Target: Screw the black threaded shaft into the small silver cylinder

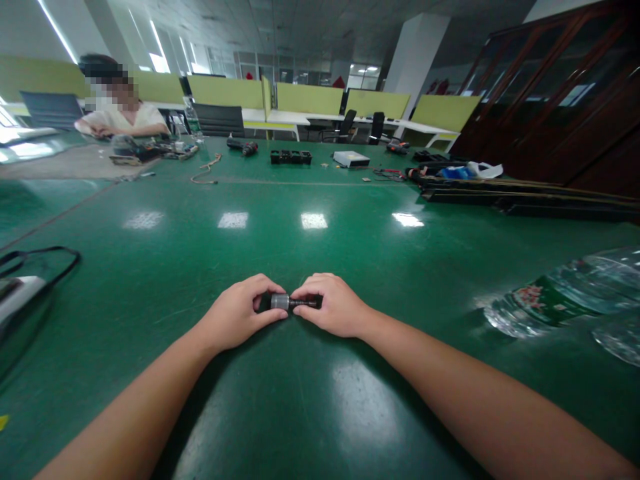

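Near the middle of the green table, my left hand [239,312] pinches a small grey metal cylinder [279,302] between thumb and fingers. A thin dark ringed shaft [304,303] points out from the cylinder's right end. My right hand [334,305] closes around this shaft, with thumb and forefinger close to where it meets the cylinder. Both pieces lie in one line, level and low over the tabletop. Whether they are joined as one part, I cannot tell. The fingers partly hide the ends.
Large clear water bottles [555,303] lie at right. A white device [20,297] with a black cable is at left. Far across the table [280,220] are a power drill [243,147], a black slotted block [291,157], a white box [351,159] and dark strips [500,193]. A person [123,113] sits far left.
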The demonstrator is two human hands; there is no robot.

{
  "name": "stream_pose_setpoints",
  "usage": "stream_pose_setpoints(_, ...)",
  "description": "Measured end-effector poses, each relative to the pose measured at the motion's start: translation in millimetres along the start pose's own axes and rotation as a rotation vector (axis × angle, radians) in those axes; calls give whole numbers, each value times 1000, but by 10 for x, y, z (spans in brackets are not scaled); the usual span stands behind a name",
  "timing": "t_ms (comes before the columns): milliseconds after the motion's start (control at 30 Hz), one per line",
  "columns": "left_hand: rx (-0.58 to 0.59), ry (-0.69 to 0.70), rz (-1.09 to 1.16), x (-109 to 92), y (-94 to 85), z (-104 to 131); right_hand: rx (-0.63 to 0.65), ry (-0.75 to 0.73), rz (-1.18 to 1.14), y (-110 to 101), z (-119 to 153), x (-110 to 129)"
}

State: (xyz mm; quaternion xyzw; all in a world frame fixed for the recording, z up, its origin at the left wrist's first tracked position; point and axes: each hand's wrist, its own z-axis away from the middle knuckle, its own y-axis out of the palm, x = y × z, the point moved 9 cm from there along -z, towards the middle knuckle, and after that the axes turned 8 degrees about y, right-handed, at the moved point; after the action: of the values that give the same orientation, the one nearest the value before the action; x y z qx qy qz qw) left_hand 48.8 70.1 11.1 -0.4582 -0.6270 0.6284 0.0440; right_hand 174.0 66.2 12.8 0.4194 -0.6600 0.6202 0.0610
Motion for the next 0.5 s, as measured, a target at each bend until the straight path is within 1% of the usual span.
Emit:
stream_pose_setpoints(267,6,-39,17,12,-3,-5,-9,-11,-28,-15,-1,-3)
stream_pose_setpoints(500,5,-39,20,10,-5,-12,-11,-4,-44,-26,-4,-5)
